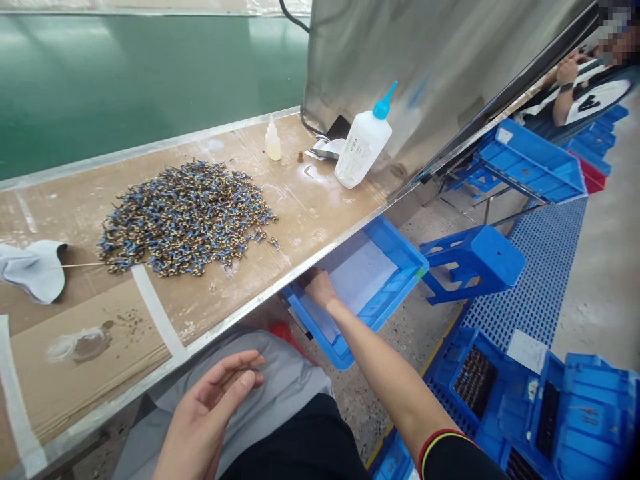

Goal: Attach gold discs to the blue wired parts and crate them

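My left hand point(215, 407) hovers over my lap, its fingers loosely bent and the thumb apart from them, with nothing visible in it. Under the table edge, my right hand point(320, 288) reaches into a blue plastic bin point(417, 261); its fingers are in shadow, so what they hold, if anything, is hidden. Pale sheeting point(373, 270) lines the bin's floor. On the tabletop lies a large heap of small brass-coloured and blue metal parts point(187, 217), a few of them loose at its right side.
A white bottle with a blue nozzle point(363, 150) and a small dropper bottle point(273, 141) stand at the back. White cloth point(37, 270) lies at left. A blue stool point(493, 257) and blue crates point(595, 413) occupy the floor at right. Another person point(580, 100) sits farther off.
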